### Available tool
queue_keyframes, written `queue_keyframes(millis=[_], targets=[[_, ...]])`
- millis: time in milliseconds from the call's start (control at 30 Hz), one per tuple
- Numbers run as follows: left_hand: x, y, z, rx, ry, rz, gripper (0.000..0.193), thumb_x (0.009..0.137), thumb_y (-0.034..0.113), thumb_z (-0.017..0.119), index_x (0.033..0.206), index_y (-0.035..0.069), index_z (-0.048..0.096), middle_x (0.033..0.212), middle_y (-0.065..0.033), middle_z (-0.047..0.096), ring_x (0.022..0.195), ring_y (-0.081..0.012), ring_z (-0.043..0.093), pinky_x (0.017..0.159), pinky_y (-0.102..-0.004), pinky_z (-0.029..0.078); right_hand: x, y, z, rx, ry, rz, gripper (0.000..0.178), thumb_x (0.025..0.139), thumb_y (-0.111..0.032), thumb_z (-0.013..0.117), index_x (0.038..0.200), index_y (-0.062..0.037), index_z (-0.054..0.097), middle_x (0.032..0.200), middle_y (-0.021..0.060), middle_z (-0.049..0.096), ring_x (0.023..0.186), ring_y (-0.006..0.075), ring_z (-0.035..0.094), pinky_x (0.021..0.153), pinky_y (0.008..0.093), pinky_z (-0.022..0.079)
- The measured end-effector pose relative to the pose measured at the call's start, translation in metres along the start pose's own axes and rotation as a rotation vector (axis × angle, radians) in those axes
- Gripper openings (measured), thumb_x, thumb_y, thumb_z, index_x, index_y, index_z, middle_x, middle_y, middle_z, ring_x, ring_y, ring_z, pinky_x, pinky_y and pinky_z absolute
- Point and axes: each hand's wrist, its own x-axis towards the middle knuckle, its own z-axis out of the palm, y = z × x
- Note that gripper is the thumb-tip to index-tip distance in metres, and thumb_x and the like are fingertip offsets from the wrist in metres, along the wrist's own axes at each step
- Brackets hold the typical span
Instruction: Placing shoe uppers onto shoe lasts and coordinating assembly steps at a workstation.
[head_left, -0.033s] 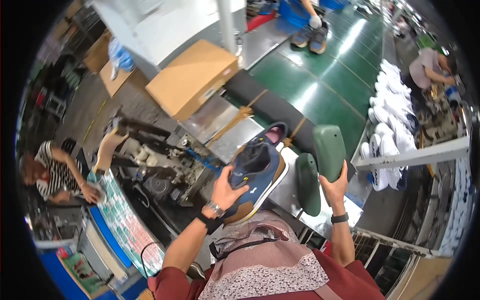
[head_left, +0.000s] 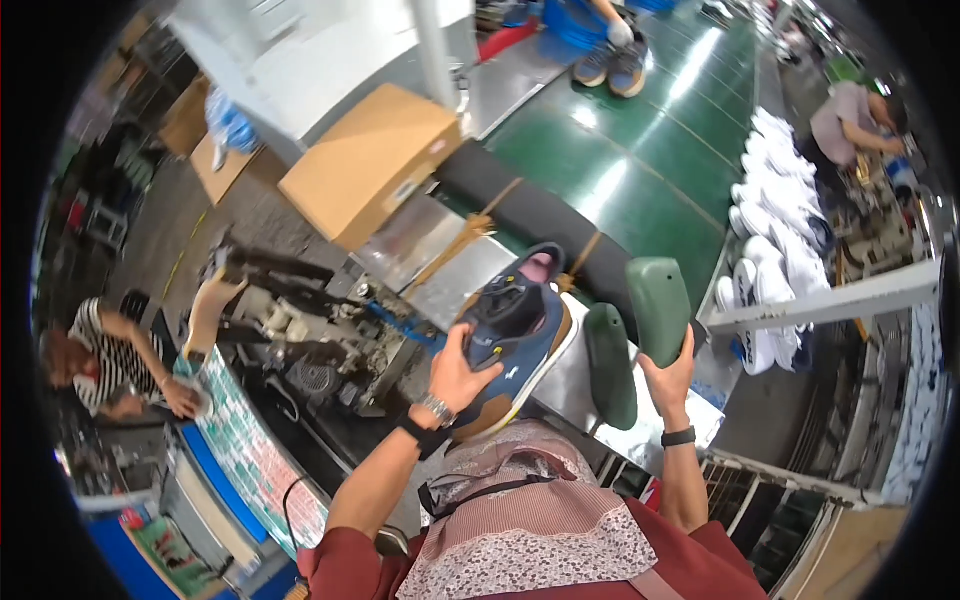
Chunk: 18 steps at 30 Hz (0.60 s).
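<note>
My left hand (head_left: 463, 375) grips a navy sneaker (head_left: 517, 362) with brown heel and white sole at its side, thumb near the collar. Just beyond it, partly covered, is a second dark shoe (head_left: 541, 265) with a pink inside. My right hand (head_left: 670, 380) is wrapped round the lower end of a green shoe last (head_left: 659, 305), held upright above the bench. Between the two hands a second green shoe last (head_left: 611, 368) rests over the metal bench top (head_left: 572, 385); nothing grips it.
A dark padded roll (head_left: 540, 205) tied with cord borders the green conveyor (head_left: 660, 150). A cardboard box (head_left: 370, 165) stands at far left, above machinery (head_left: 320, 375). White shoes (head_left: 770, 250) line the right, behind a white rail (head_left: 820, 311). Co-workers sit at left and far right.
The whole view has shifted slightly, with the surroundings a little further left. Both hands keep the same hold on the sneaker and the shoe last.
</note>
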Motion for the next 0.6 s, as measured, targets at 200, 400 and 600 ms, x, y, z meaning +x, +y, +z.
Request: queue_keyframes(millis=[200,400,600], targets=[[0.083,0.049,0.090,0.494,-0.096,0.256,0.059,0.068,0.020,0.090,0.109,0.006,0.050,0.110,-0.0179,0.061,0.106,-0.0387,0.061,0.085,-0.0460,0.050,-0.035,0.113,-0.006,-0.174,0.001,0.069,0.082,0.076,-0.012,0.079,0.148,-0.0028,0.041,0.136,0.0247,0.058,0.128,0.0417,0.056,0.108,0.0448,0.045],[0.135,0.046,0.090,0.923,-0.392,0.693,0.064,0.070,0.028,0.086,0.128,0.020,0.060,0.117,-0.0141,0.061,0.117,-0.0339,0.055,0.093,-0.0458,0.047,-0.028,0.097,0.032,-0.195,0.033,-0.092,0.061,0.079,-0.025,0.077,0.129,0.0015,0.056,0.128,0.0216,0.060,0.119,0.0413,0.057,0.103,0.0474,0.046],[0.191,0.045,0.094,0.894,-0.839,0.559,0.042,0.083,0.037,0.074,0.115,0.014,0.058,0.100,-0.0184,0.073,0.094,-0.0418,0.068,0.080,-0.0522,0.053,-0.005,0.046,0.068,-0.516,-0.139,0.116,0.100,0.065,-0.046,0.088,0.143,-0.0005,0.044,0.140,0.0202,0.051,0.131,0.0390,0.048,0.102,0.0595,0.042]])
